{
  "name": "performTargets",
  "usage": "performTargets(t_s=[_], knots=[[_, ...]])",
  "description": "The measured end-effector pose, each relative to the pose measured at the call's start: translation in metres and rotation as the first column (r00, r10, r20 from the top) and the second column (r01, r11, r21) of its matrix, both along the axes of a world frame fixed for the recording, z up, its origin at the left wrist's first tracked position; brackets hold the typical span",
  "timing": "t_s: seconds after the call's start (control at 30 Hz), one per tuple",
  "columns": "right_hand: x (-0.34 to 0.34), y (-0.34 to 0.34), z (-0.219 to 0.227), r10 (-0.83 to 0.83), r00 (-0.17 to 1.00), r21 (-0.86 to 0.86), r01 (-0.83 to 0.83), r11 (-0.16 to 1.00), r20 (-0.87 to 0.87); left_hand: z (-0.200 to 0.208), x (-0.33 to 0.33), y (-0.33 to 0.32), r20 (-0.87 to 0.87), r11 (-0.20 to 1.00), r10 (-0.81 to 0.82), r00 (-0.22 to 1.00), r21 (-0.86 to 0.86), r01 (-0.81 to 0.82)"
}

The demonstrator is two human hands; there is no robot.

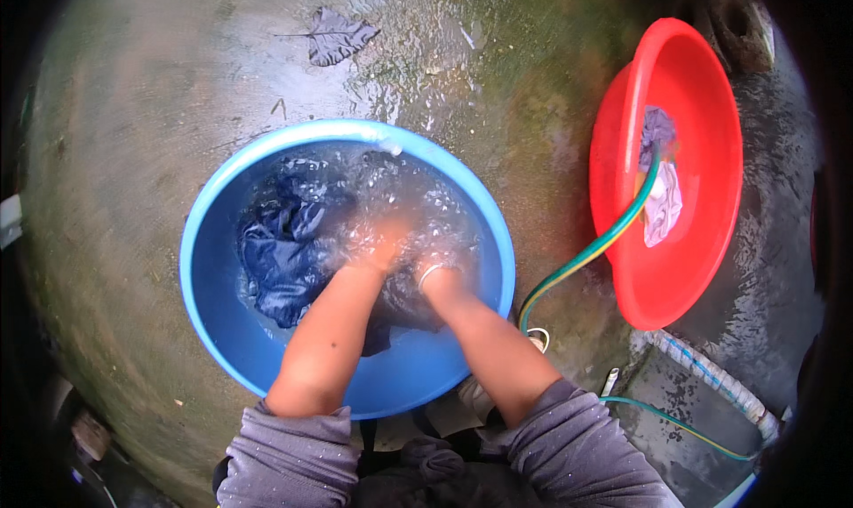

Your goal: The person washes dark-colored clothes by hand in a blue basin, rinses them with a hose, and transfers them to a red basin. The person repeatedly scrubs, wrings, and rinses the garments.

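A round blue basin (203, 317) of sudsy, churning water stands on the wet ground in front of me. Both my forearms reach down into it. My left hand (384, 244), smeared by motion, is at the water's surface beside a soaked dark blue garment (289, 250) that bunches up on the left. My right hand (425, 261) has a white band at its wrist and is mostly under the water. Dark cloth (404, 305) shows below the water between my wrists. Splashing hides the fingers of both hands and whatever they touch.
To the right a red basin (729, 152) holds a purple cloth (656, 128) and a pale pink cloth (662, 210). A green-and-yellow hose (577, 264) runs over its rim. A white pipe (711, 366) lies at lower right. Beyond the blue basin lies a dark leaf (336, 37).
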State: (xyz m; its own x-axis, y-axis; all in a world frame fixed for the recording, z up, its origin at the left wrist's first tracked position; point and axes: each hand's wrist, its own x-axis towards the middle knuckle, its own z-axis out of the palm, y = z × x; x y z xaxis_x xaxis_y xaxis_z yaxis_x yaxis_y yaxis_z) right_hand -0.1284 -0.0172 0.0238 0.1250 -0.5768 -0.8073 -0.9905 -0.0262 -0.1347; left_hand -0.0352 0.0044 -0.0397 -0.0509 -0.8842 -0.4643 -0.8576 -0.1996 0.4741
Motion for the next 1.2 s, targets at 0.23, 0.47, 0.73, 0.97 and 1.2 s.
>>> performTargets(t_s=[0.23,0.47,0.73,0.97,1.2], knots=[[-0.032,-0.006,-0.007,-0.424,0.550,0.110,0.513,0.851,0.719,0.089,0.030,-0.004,-0.138,0.970,0.223,0.965,-0.068,-0.234],[-0.039,0.014,0.155,-0.073,0.403,0.066,0.032,0.997,0.912,0.218,0.077,0.072,-0.326,0.933,0.220,0.920,-0.203,-0.295],[-0.048,0.027,0.247,-0.169,0.247,0.139,0.131,0.982,0.954,0.308,0.099,0.127,-0.203,0.778,-0.032,0.979,-0.620,-0.103],[-0.055,0.040,0.192,-0.325,0.299,0.200,0.381,0.903,0.897,0.245,0.096,0.155,-0.114,0.914,-0.049,0.992,-0.405,-0.002],[-0.063,0.061,0.173,-0.667,0.023,0.604,0.399,0.690,0.745,0.210,0.095,0.157,-0.199,0.990,-0.072,0.977,-0.131,0.046]])
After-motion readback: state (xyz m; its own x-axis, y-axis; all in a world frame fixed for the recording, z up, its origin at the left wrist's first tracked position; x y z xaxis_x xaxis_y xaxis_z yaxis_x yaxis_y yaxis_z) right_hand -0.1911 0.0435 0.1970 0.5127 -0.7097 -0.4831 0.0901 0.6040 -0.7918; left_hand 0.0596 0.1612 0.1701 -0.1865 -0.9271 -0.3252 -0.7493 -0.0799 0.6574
